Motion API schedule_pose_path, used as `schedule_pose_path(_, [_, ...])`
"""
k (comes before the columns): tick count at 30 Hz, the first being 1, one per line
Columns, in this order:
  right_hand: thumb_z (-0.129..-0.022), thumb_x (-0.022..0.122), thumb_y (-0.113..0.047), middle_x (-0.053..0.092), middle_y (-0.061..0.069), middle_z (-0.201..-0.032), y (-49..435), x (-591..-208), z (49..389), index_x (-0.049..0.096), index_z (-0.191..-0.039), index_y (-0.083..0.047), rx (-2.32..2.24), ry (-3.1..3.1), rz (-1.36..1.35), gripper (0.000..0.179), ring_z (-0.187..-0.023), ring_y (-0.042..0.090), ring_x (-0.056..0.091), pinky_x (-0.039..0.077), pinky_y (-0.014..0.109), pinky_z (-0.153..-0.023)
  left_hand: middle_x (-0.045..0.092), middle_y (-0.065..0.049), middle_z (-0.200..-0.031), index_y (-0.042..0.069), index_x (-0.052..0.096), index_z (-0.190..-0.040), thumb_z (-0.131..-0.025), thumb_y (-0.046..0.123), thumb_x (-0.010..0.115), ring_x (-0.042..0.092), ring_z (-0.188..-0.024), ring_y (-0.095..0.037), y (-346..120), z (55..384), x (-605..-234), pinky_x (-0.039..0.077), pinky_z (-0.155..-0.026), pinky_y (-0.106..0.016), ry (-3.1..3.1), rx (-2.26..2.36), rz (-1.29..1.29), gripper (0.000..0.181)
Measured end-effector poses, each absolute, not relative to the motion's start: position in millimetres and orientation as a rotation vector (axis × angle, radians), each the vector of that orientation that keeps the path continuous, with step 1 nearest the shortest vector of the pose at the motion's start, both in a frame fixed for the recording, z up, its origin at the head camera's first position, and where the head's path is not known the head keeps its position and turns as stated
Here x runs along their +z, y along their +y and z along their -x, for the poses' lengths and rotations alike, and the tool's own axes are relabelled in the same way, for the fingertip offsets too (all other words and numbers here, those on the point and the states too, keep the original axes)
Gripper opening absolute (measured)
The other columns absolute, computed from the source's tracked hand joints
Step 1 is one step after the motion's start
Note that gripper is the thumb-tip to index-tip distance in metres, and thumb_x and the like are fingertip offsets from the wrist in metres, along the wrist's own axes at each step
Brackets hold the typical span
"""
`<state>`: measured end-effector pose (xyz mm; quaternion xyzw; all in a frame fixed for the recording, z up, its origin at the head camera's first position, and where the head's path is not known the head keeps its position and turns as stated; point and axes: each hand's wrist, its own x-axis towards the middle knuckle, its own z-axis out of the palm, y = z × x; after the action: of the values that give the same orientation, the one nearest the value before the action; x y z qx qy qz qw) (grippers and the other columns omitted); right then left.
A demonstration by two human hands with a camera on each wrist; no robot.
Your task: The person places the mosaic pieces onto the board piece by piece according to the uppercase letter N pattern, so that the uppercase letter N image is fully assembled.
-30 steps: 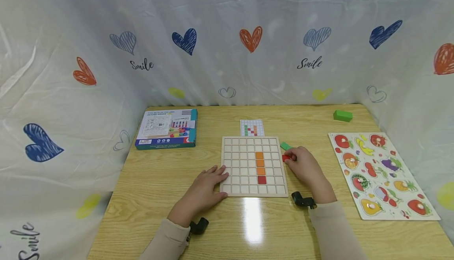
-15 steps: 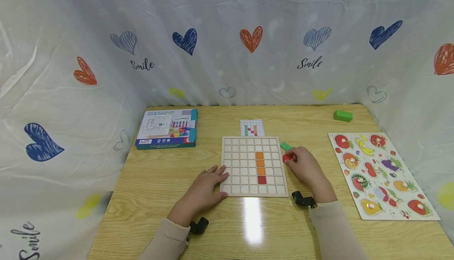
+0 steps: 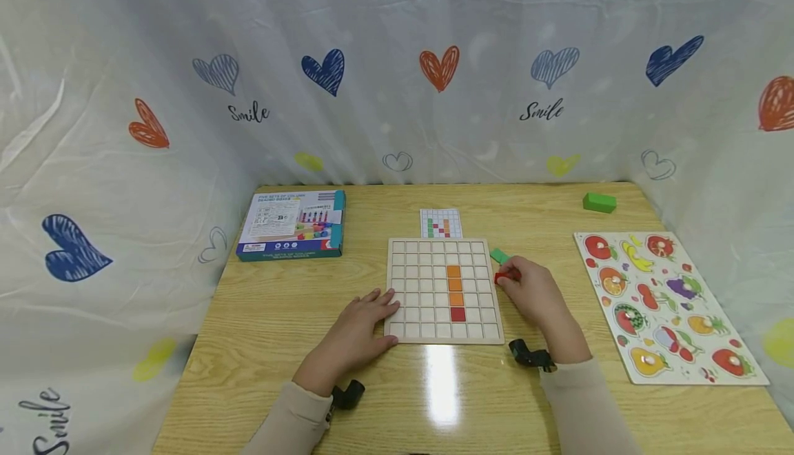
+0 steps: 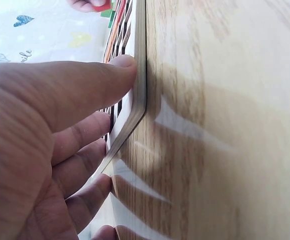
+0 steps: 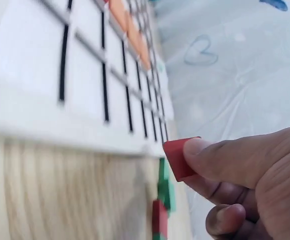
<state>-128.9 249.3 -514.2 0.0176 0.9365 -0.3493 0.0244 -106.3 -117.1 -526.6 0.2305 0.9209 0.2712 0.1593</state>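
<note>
A pale wooden grid board (image 3: 424,337) lies on the table. One of its columns holds three orange squares (image 3: 455,284) with a red square (image 3: 457,314) below them. My left hand (image 3: 356,327) rests on the board's left edge, fingers spread and thumb at the near corner. Just off the right edge, my right hand (image 3: 535,293) pinches a small red block (image 5: 177,159) between thumb and fingers, raised above the tabletop in the right wrist view. Beneath it, another red block (image 5: 159,220) and green blocks (image 5: 166,187) sit in a line beside the board.
Behind the board lies a printed pattern card (image 3: 441,223). A boxed toy set (image 3: 291,226) is at the back left. To the right are a fruit puzzle board (image 3: 670,310) and a green block (image 3: 599,203). A printed curtain (image 3: 397,83) hangs behind the table.
My right hand has shifted slightly, and the red at its fingertips has changed shape and spread further right under the fingers. The left hand and the board stay in place.
</note>
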Motion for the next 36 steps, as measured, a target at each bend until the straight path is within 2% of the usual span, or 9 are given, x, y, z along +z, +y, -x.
schedule_pose_path(6, [-0.105, 0.075, -0.018, 0.074, 0.002, -0.099, 213.7, -511.2, 127.6, 0.075, -0.109, -0.014, -1.257, 2.800, 0.020, 0.005, -0.081, 0.022, 0.050, 0.042, 0.031, -0.069, 0.043, -0.001, -0.174, 0.015, 0.061, -0.157, -0.098, 0.032, 0.083, 0.032, -0.166, -0.033, -118.1, 105.6, -525.1, 0.023, -0.136, -0.062, 2.624, 0.775, -0.644, 0.065])
schedule_pose_path(11, [-0.103, 0.077, -0.015, 0.070, -0.001, -0.088, 182.8, -519.8, 129.5, 0.075, -0.106, -0.015, -1.266, 2.745, 0.141, 0.004, -0.073, 0.018, 0.047, 0.041, 0.028, -0.065, 0.043, 0.000, -0.174, 0.016, 0.061, -0.158, -0.099, 0.032, 0.082, 0.031, -0.166, -0.032, -117.7, 105.5, -527.1, 0.022, -0.137, -0.061, 2.614, 0.771, -0.641, 0.065])
schedule_pose_path(14, [-0.102, 0.078, -0.012, 0.074, -0.003, -0.093, 171.0, -525.3, 131.1, 0.075, -0.105, -0.016, -1.241, 2.744, 0.172, 0.006, -0.078, 0.017, 0.054, 0.048, 0.029, -0.071, 0.043, 0.000, -0.174, 0.016, 0.061, -0.158, -0.100, 0.032, 0.082, 0.031, -0.166, -0.033, -117.0, 106.0, -528.4, 0.022, -0.136, -0.062, 2.610, 0.773, -0.648, 0.064])
schedule_pose_path(17, [-0.100, 0.079, -0.011, 0.076, -0.003, -0.099, 164.7, -529.9, 132.1, 0.075, -0.103, -0.018, -1.202, 2.756, 0.181, 0.008, -0.088, 0.017, 0.062, 0.056, 0.035, -0.083, 0.043, -0.001, -0.174, 0.016, 0.061, -0.157, -0.100, 0.033, 0.081, 0.031, -0.166, -0.034, -116.8, 106.5, -528.9, 0.022, -0.136, -0.062, 2.611, 0.772, -0.650, 0.064])
schedule_pose_path(20, [-0.100, 0.079, -0.011, 0.077, -0.004, -0.101, 162.9, -533.1, 132.7, 0.075, -0.102, -0.019, -1.185, 2.752, 0.180, 0.009, -0.094, 0.017, 0.065, 0.058, 0.040, -0.091, 0.043, 0.000, -0.174, 0.016, 0.061, -0.157, -0.099, 0.033, 0.082, 0.031, -0.166, -0.034, -117.1, 106.7, -528.9, 0.022, -0.136, -0.062, 2.618, 0.773, -0.652, 0.064])
schedule_pose_path(28, [-0.100, 0.079, -0.009, 0.076, -0.004, -0.103, 165.7, -529.9, 132.8, 0.077, -0.100, -0.019, -1.193, 2.703, 0.205, 0.009, -0.093, 0.017, 0.064, 0.057, 0.039, -0.090, 0.044, 0.000, -0.173, 0.017, 0.061, -0.158, -0.099, 0.034, 0.082, 0.032, -0.166, -0.033, -117.1, 106.9, -526.5, 0.022, -0.136, -0.063, 2.625, 0.776, -0.648, 0.065])
schedule_pose_path(36, [-0.100, 0.079, -0.008, 0.076, -0.003, -0.106, 164.8, -525.9, 132.4, 0.078, -0.099, -0.018, -1.147, 2.711, 0.260, 0.010, -0.098, 0.018, 0.065, 0.058, 0.043, -0.096, 0.044, 0.000, -0.173, 0.017, 0.061, -0.157, -0.099, 0.034, 0.082, 0.032, -0.166, -0.032, -117.6, 107.2, -526.7, 0.023, -0.136, -0.063, 2.636, 0.771, -0.647, 0.065])
